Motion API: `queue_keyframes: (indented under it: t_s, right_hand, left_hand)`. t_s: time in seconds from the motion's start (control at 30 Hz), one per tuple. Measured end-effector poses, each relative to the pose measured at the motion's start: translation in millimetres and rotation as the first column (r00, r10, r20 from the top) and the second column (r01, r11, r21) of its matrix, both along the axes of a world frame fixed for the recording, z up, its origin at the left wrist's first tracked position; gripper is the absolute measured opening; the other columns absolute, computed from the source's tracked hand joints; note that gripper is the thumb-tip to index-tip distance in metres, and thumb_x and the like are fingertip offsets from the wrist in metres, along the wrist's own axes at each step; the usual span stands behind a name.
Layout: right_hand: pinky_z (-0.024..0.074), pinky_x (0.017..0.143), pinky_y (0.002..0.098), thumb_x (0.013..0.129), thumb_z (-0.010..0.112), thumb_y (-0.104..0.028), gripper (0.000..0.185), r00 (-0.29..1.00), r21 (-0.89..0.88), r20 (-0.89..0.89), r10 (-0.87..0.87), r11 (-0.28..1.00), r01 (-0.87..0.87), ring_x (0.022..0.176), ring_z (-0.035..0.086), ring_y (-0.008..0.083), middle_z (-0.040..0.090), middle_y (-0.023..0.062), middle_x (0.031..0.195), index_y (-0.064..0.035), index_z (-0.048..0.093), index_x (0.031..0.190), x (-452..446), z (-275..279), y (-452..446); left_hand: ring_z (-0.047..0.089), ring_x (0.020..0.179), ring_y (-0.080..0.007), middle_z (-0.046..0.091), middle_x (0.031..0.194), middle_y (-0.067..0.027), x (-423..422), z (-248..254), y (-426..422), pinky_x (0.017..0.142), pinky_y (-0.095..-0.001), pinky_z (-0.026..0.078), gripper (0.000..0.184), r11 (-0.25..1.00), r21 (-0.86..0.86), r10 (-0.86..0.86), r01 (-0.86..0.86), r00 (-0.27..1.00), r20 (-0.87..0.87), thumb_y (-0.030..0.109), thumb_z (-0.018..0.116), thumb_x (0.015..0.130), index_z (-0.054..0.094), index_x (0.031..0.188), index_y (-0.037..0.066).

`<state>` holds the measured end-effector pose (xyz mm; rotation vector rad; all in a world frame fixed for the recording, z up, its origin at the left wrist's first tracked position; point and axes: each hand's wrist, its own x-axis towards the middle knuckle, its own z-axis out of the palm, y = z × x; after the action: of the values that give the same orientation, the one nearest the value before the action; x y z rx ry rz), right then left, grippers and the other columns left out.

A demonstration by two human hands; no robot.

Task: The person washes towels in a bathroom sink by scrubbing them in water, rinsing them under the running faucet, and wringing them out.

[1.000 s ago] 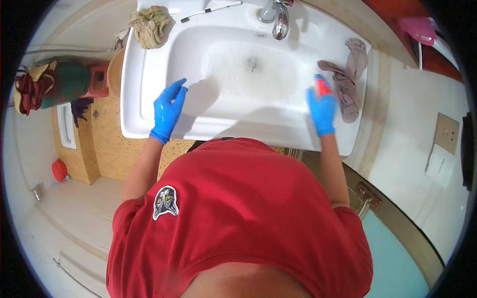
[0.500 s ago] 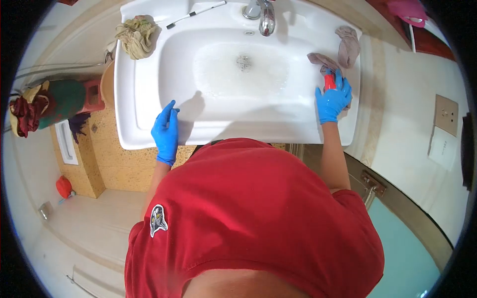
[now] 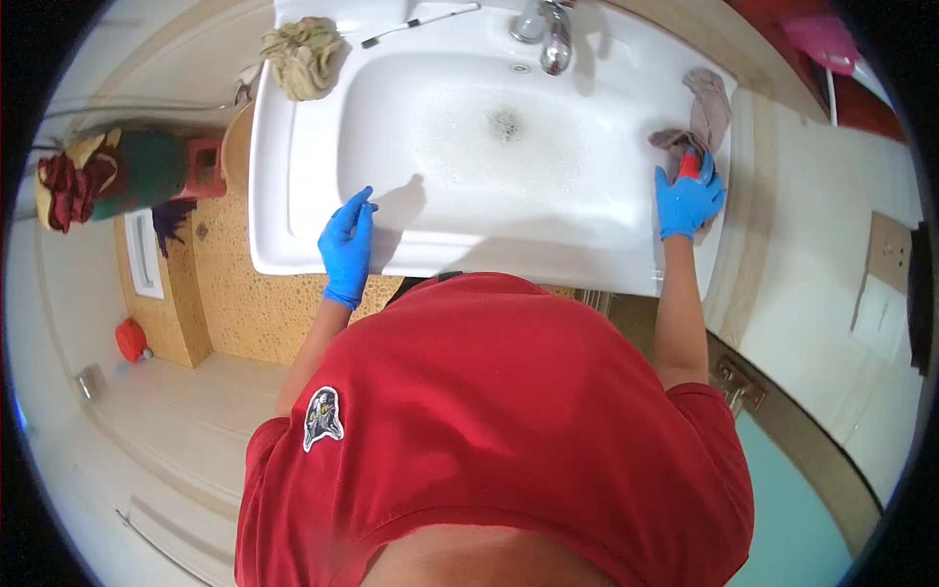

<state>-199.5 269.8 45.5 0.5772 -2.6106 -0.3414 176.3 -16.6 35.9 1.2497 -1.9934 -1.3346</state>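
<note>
Gloved in blue, my right hand (image 3: 689, 203) is at the right rim of the white sink (image 3: 274, 186), its fingers closed around a small red object (image 3: 691, 163). What kind of object it is cannot be made out, as the fingers cover most of it. It is pressed against a crumpled grey-brown cloth (image 3: 706, 108) lying along that rim, part of which is under the hand. My left hand (image 3: 346, 249), also in a blue glove, hovers by the front left of the basin with fingers stretched out and nothing in them.
A wadded yellowish-green cloth (image 3: 301, 59) sits on the sink's back left corner. Beside it lies a thin black-and-white stick (image 3: 421, 24), and the chrome faucet (image 3: 556, 44) stands at the back. Sudsy water surrounds the drain (image 3: 505, 122). A pink item (image 3: 820, 41) is at upper right.
My view has shifted, so the sink appears farther right. The lower part of the grey-brown cloth has been drawn right and nearer me under the red object. My left hand stays about where it was.
</note>
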Motion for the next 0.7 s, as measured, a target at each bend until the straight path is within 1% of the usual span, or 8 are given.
queue_keyframes:
  t_s: [0.13,0.17,0.23,0.27,0.37,0.5,0.57,0.7]
  right_hand:
    - [0.0318,0.098,0.042,0.069,0.068,-0.033,0.058,0.988,-0.044,-0.031,0.149,0.988,-0.15,0.113,0.045,0.0266,0.048,0.0058,0.126,-0.0107,0.053,0.12,27,13,-30]
    - [0.0331,0.098,0.0401,0.069,0.068,-0.029,0.055,0.965,-0.288,0.1,0.243,0.935,-0.206,0.113,0.046,0.026,0.049,0.0072,0.125,-0.0091,0.054,0.119,28,8,-33]
    - [0.0357,0.097,0.0362,0.07,0.068,-0.021,0.05,0.833,-0.715,0.266,0.485,0.679,-0.167,0.112,0.048,0.025,0.051,0.0098,0.122,-0.0058,0.056,0.116,29,-7,-39]
    - [0.0391,0.095,0.0325,0.072,0.066,-0.013,0.043,0.83,-0.529,0.158,0.534,0.756,-0.385,0.107,0.053,0.0244,0.055,0.0146,0.117,-0.0013,0.056,0.113,29,-14,-43]
    - [0.0397,0.094,0.0356,0.075,0.065,-0.014,0.043,0.698,-0.745,0.384,0.604,0.649,-0.152,0.107,0.053,0.0269,0.056,0.0163,0.115,-0.001,0.055,0.114,37,-56,-64]
    - [0.0408,0.093,0.0366,0.074,0.065,-0.015,0.043,0.624,-0.728,0.402,0.67,0.647,-0.226,0.107,0.053,0.0299,0.057,0.017,0.114,-0.0025,0.056,0.114,56,-64,-94]
    - [0.0411,0.092,0.0371,0.074,0.065,-0.015,0.042,0.626,-0.734,0.373,0.685,0.63,-0.253,0.106,0.053,0.0315,0.057,0.0173,0.113,-0.0036,0.056,0.113,68,-43,-101]
    - [0.0421,0.09,0.0378,0.074,0.065,-0.016,0.042,0.76,-0.723,0.283,0.584,0.651,-0.231,0.103,0.054,0.0317,0.058,0.0174,0.109,-0.0032,0.056,0.113,60,-12,-80]
  left_hand:
    - [0.06,0.083,-0.013,0.065,0.087,-0.0077,0,6,1,0.077,-0.0261,0.046,0.024,1.0,-0.02,0.008,-0.008,1.0,-0.018,0.008,0.054,0.086,0.063,0.108,0.006]
    - [0.06,0.082,-0.0135,0.065,0.087,-0.008,0,5,1,0.076,-0.0263,0.046,0.023,1.0,-0.016,0.011,-0.012,0.999,-0.033,0.008,0.054,0.086,0.063,0.107,0.006]
    - [0.06,0.081,-0.0144,0.065,0.087,-0.0085,-1,4,0,0.076,-0.0268,0.046,0.023,1.0,-0.019,0.01,-0.011,0.999,-0.044,0.008,0.054,0.086,0.063,0.107,0.006]
    - [0.061,0.081,-0.0147,0.065,0.087,-0.0088,0,3,0,0.075,-0.027,0.046,0.024,1.0,-0.025,0.005,-0.006,0.999,-0.038,0.008,0.054,0.086,0.063,0.107,0.006]
    - [0.061,0.08,-0.0154,0.065,0.087,-0.0095,-1,5,1,0.074,-0.0274,0.046,0.024,1.0,-0.026,0.008,-0.008,1.0,-0.016,0.008,0.054,0.085,0.063,0.107,0.006]
    - [0.06,0.086,-0.013,0.064,0.092,-0.0087,0,8,-1,0.08,-0.026,0.046,0.025,0.999,-0.04,-0.02,0.023,0.998,0.064,0.006,0.053,0.087,0.062,0.11,0.004]
    - [0.061,0.084,-0.0139,0.065,0.09,-0.0089,-1,7,1,0.077,-0.0264,0.046,0.025,0.999,-0.043,0.026,-0.025,0.999,0.02,0.007,0.053,0.086,0.062,0.109,0.005]
    - [0.061,0.084,-0.0134,0.065,0.089,-0.0086,1,-6,2,0.075,-0.0256,0.046,0.025,0.999,-0.023,0.031,-0.032,0.997,-0.069,0.006,0.052,0.086,0.062,0.109,0.005]
